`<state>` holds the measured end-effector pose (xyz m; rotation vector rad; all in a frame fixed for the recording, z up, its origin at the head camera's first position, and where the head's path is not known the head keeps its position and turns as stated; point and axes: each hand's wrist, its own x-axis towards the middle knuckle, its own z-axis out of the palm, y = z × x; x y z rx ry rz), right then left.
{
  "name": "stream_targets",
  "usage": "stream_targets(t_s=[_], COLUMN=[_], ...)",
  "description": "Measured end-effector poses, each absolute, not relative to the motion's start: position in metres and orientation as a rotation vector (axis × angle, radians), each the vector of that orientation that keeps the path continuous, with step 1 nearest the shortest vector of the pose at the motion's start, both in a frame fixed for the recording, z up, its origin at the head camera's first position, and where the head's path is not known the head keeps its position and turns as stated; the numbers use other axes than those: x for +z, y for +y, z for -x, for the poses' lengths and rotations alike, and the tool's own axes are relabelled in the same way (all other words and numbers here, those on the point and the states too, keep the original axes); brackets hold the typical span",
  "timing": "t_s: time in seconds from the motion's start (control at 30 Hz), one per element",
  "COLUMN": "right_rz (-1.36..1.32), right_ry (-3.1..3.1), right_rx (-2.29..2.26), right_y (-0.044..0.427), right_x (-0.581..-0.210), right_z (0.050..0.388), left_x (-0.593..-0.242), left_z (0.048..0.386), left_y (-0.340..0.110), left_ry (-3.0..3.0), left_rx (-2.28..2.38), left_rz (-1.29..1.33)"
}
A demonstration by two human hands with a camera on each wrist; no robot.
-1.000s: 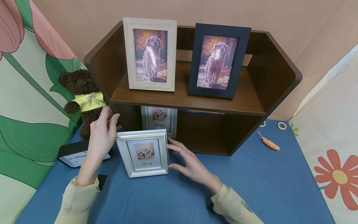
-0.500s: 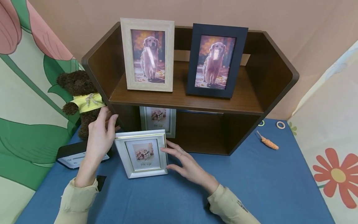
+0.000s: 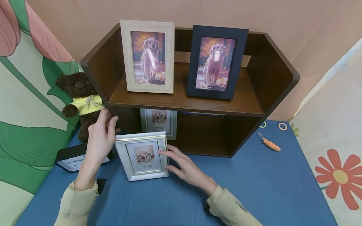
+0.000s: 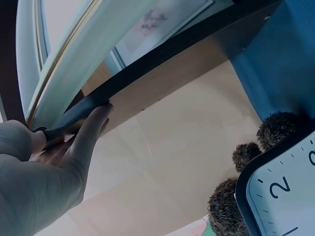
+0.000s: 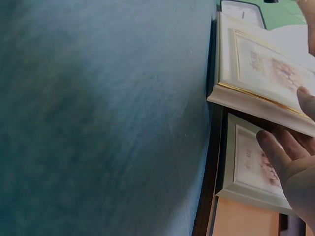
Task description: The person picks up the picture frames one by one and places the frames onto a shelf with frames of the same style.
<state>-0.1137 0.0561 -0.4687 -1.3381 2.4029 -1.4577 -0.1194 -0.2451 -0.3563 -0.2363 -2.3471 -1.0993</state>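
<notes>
A silver photo frame [image 3: 144, 155] with a flower picture stands tilted on the blue table, before the dark brown shelf [image 3: 183, 104]. Behind it, a similar flower frame [image 3: 173, 124] stands in the lower compartment. My left hand [image 3: 99, 139] grips the front edge of the shelf's left side panel [image 4: 177, 64], beside the silver frame's upper left corner. On the frame's right side is my right hand [image 3: 188, 166]. Its index finger, nearly straight, reaches over the frame's front, the thumb is at the right edge, and other fingers [image 5: 278, 150] are behind the frame.
On the top shelf stand a cream frame [image 3: 171, 62] and a black frame [image 3: 238, 66] with dog pictures. A brown teddy bear [image 3: 74, 86] and a clock [image 3: 69, 160] are at the left. An orange carrot toy [image 3: 271, 145] and rings [image 3: 282, 126] lie right.
My right index finger has moved left from the silver frame's right edge onto its front. My left hand keeps its place at the shelf edge, and the view has shifted slightly.
</notes>
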Motion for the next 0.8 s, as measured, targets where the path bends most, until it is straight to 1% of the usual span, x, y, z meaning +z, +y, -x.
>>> stream_targets(t_s=[0.43,0.8], right_rz=[1.239,1.268], right_ry=[2.402,2.421], right_rx=[-1.460,-1.480], right_y=[0.0505,0.0479], right_x=[-0.4699,-0.4707], right_z=[0.1166,0.1161], left_x=[-0.3559,-0.3558], left_z=[0.1202,0.1195], left_y=[-0.2450,-0.2445], left_ry=[-2.348,-2.357], left_rx=[-1.094,-1.090], left_rz=[0.243,0.230])
